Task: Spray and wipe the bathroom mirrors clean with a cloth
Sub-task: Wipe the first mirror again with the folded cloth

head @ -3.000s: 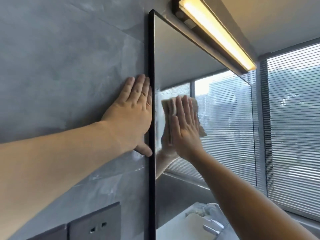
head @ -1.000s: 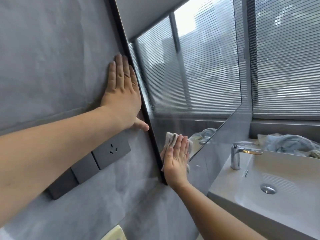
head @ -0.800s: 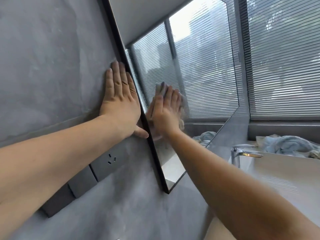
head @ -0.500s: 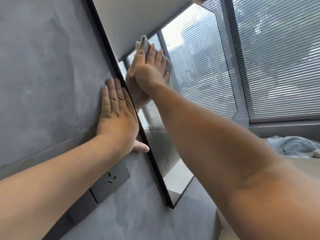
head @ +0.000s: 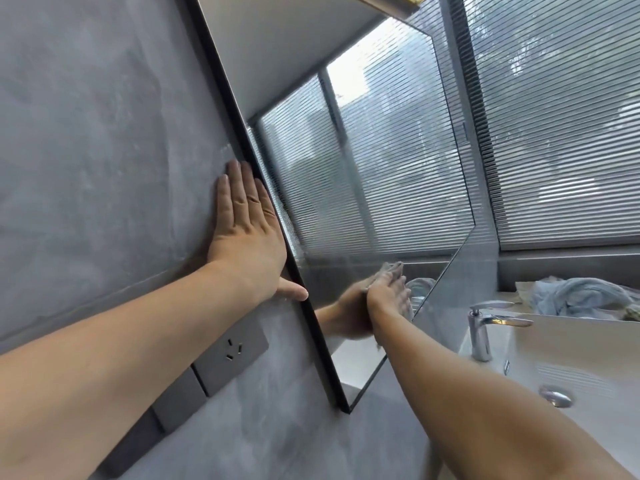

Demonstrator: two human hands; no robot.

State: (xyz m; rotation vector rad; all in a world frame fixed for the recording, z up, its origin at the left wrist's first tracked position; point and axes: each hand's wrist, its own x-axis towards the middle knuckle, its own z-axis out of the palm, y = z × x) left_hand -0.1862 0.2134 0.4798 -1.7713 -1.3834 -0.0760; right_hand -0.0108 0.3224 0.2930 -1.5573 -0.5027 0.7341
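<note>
now — left hand [head: 247,233] flat on wall [head: 104,150], right hand [head: 389,293] (fingers [head: 398,281] straight) presses one cloth [head: 390,268] on one mirror [head: 381,168].

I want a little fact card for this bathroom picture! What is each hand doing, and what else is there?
mirror: black frame, hangs on the grey wall, reflects the window blinds
left hand: flat on the wall, right beside the mirror frame
right hand: presses the cloth flat on the lower glass
socket: on the wall, below the left arm
sink: white, with a silver tap
towel: light blue, crumpled behind the sink
</note>
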